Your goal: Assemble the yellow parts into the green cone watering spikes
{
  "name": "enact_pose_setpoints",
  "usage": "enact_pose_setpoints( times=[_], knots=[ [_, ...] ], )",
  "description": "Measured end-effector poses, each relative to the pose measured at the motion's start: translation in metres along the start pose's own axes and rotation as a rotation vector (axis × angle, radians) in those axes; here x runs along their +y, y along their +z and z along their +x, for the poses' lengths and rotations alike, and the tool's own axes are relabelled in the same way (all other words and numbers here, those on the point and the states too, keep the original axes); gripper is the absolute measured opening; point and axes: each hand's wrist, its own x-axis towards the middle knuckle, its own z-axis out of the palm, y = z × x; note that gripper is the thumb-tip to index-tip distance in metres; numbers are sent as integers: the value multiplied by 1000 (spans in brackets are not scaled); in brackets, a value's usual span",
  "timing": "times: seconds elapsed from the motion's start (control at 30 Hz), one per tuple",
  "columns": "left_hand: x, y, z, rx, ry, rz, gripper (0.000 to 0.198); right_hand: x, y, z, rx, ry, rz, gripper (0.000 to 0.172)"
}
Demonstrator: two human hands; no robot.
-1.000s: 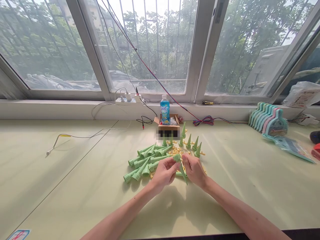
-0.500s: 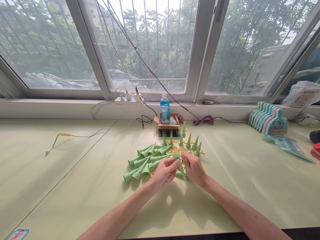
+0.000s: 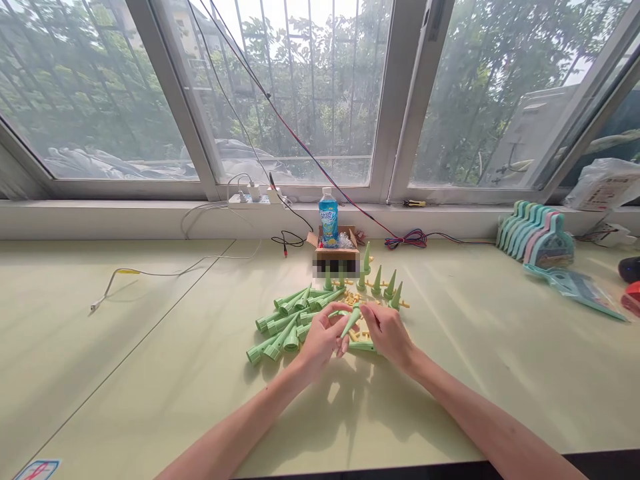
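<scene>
A green plastic watering spike (image 3: 352, 321) is in my left hand (image 3: 324, 339), its tapered tip slanting down to the left and its wide collar up. My right hand (image 3: 388, 331) is closed against the collar end; whatever it pinches there is hidden by the fingers. Left of my hands lies a pile of loose green spikes (image 3: 283, 340). Behind them are small yellow valve pieces (image 3: 357, 298), partly covered by my hands. Several spikes with yellow valves (image 3: 390, 287) stand tip-up beyond. Another spike (image 3: 363, 346) lies beneath my hands.
A blue bottle (image 3: 329, 220) stands in an open cardboard box (image 3: 337, 253) at the back. Coiled cables (image 3: 407, 239) lie along the wall. At right are pastel plastic scoop-like items (image 3: 537, 233) and a bagged teal one (image 3: 575, 293). A thin cable (image 3: 150, 271) crosses the left side.
The spike in my left hand has turned: its tip pointed down to the right and now points down to the left. Both hands stay in nearly the same place.
</scene>
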Motion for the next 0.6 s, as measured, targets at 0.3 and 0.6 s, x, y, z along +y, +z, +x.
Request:
enact_pose_setpoints(
  times=[0.3, 0.6],
  knots=[
    [-4, -5, 1, -13, 126, 171, 34, -1, -1, 1, -21, 33, -42, 48],
    [-2, 1, -1, 32, 227, 302, 35, -1, 0, 1, -12, 25, -54, 48]
  ],
)
